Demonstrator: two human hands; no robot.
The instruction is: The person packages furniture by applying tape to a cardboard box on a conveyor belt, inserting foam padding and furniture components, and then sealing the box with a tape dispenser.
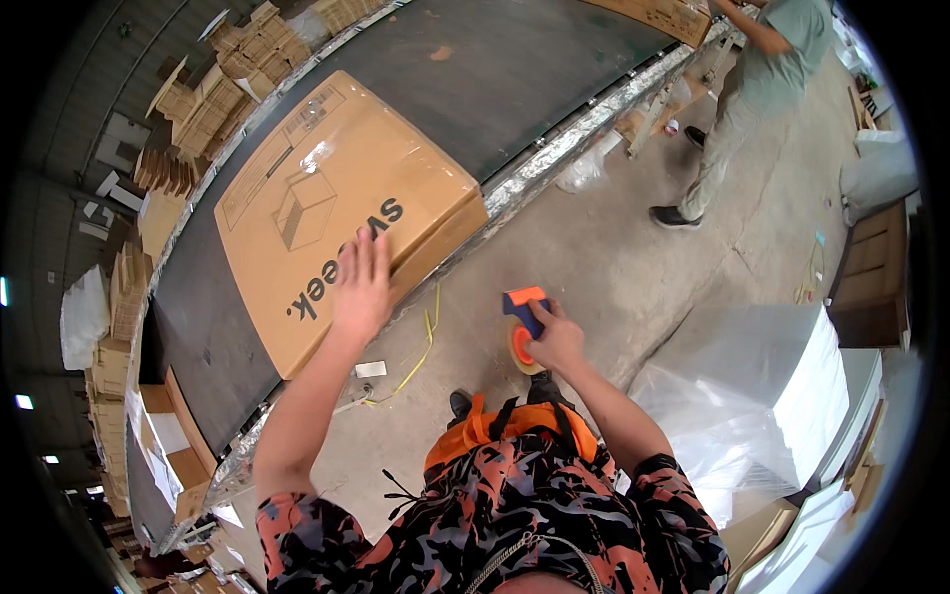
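Note:
A large brown cardboard box [336, 178] lies flat on a dark conveyor belt [475, 89], with black print on its top. My left hand [364, 287] rests on the box's near edge, fingers stretched out over the print, holding nothing. Over the floor to the right, my right hand [556, 340] is closed around a blue and orange tape dispenser [524, 303]. A roll of tape with an orange core [521, 344] sits in the dispenser, just below its head. The dispenser is apart from the box.
Another box [653, 15] lies farther along the belt, beside a person in a grey-green shirt [797, 54]. Stacked flat cardboard [198, 109] lines the belt's far side. Plastic-wrapped white sheets [752, 406] stand at the right. A yellow strap [424, 346] lies on the floor.

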